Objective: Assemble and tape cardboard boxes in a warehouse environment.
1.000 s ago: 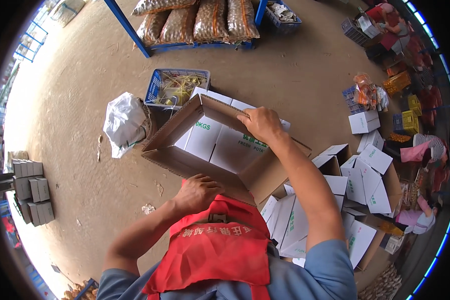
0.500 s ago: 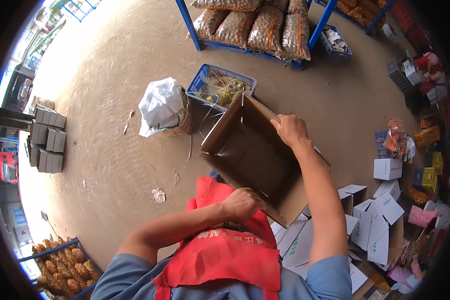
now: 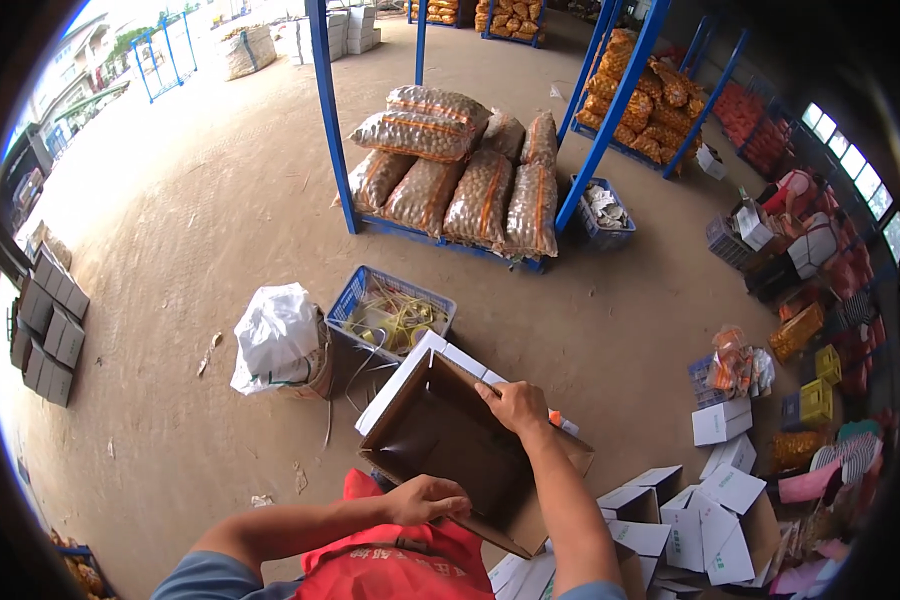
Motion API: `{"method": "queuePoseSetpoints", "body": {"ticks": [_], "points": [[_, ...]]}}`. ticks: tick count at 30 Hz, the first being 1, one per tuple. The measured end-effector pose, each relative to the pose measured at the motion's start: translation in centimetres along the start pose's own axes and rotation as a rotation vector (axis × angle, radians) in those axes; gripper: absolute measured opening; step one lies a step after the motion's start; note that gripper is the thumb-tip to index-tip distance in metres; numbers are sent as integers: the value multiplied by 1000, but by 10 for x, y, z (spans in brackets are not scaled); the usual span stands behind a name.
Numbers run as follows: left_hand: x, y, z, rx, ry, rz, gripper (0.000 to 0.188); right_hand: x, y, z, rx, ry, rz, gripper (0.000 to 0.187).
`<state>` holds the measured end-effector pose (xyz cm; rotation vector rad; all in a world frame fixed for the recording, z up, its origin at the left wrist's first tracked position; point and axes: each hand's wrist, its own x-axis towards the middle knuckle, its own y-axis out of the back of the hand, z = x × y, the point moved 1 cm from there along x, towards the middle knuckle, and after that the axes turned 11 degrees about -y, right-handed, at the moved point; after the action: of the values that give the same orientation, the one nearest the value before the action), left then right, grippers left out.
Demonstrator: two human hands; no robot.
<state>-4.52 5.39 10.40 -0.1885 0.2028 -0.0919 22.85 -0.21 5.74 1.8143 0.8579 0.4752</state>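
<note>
An open-topped cardboard box (image 3: 455, 425), brown inside and white outside, is tilted in front of me with its inside facing up toward me. My right hand (image 3: 520, 408) is closed on its far rim, thumb and fingers on either side of the wall. Against the near rim rests my left hand (image 3: 428, 498), its fingers curled over that edge. Just beyond the box, a blue plastic basket (image 3: 342, 305) holds yellow straps and scraps. A white sack (image 3: 278, 338) stands to the left of this basket.
Filled mesh sacks (image 3: 425, 190) lie in a blue metal rack (image 3: 335, 130) ahead. Several loose white cartons (image 3: 705, 530) are heaped at lower right. Stacked cartons (image 3: 52, 325) stand far left. Other people (image 3: 800, 205) sit along the right side, near a blue crate (image 3: 610, 232).
My view has tilted up, so the rack and basket sit lower in the picture. The box has tipped, and its white outer wall now shows. Both hands stay at its rims.
</note>
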Motion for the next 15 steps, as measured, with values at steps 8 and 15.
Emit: {"method": "queuePoseSetpoints", "body": {"ticks": [8,15], "points": [[18,162,-56,1043,25,567,79,6,2,-16,-76,-63,-20,62],[43,102,-63,1440,-107,-147,92,-1,5,-26,-143,-177,-42,62]]}}
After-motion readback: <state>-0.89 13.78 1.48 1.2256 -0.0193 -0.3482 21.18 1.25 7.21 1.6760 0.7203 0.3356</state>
